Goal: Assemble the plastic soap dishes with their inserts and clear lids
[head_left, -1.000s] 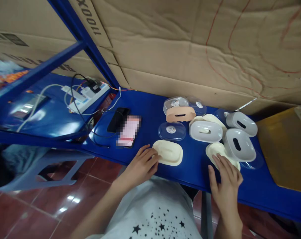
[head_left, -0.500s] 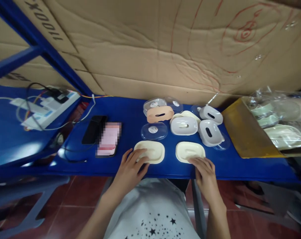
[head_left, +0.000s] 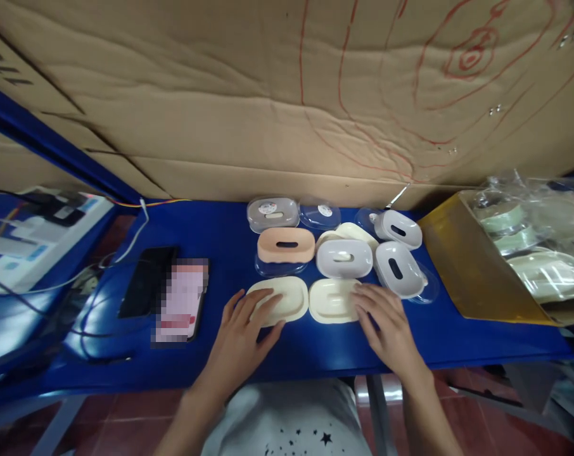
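Two cream oval dishes lie side by side near the front of the blue table, their inner ends almost touching. On the left cream dish (head_left: 289,301), the fingers of my left hand (head_left: 246,326) rest spread over the left end. My right hand (head_left: 384,320) lies with fingers apart on the right end of the right cream dish (head_left: 332,301), partly covering it. Just behind them are a peach slotted piece (head_left: 286,253), on a clear lid (head_left: 268,269), and a pale grey slotted dish (head_left: 327,259). Neither hand grips anything.
More grey slotted dishes (head_left: 398,269) and clear stickered lids (head_left: 320,214) lie farther back. At right stands an open cardboard box (head_left: 451,266) with bagged dishes. A phone (head_left: 180,301), a black device (head_left: 147,282) and a power strip (head_left: 75,237) with cables are at left. Cardboard (head_left: 220,95) walls the back.
The right cream dish has slid left towards the left one, with my right hand at its end. The peach piece now sits nearer, over the front clear lid. The camera view has shifted.
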{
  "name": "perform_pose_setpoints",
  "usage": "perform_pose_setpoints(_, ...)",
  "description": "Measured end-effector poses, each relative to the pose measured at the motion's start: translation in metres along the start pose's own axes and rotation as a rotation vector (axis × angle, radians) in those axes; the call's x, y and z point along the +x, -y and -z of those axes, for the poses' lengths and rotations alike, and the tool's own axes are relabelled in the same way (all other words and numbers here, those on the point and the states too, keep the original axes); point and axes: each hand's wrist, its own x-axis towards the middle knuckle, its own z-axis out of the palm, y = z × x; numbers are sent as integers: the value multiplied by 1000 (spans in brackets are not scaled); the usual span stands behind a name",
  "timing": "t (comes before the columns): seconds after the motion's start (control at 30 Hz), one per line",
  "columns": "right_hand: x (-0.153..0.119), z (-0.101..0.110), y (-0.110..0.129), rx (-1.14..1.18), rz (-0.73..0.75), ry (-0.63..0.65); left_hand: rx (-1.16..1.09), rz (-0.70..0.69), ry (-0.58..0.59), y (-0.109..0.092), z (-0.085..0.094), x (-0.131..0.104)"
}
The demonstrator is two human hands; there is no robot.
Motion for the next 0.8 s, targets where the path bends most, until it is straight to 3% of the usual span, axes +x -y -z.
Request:
perform_pose_setpoints(0.17,46,7,-34,-229,109,185,119,-32,-16,12,11,38)
perform_pose_setpoints(0.27,66,4,-39,-178,248,257,193,-40,6,23,10,62)
perform_pose_setpoints(0.37,76,3,-38,-89,284,225,204,-31,1,32,5,75)
perform_pose_setpoints(0.47,78,2,-39,-112,204,178,168,-20,-21,39,-1,80)
perform_pose_setpoints(0.67,73,-13,-37,-110,151,259,-8,20,-69,52,-11,77)
perform_pose_setpoints(0.8,76,-16,-28,-92,185,140,-52,1,-64,53,-15,74)
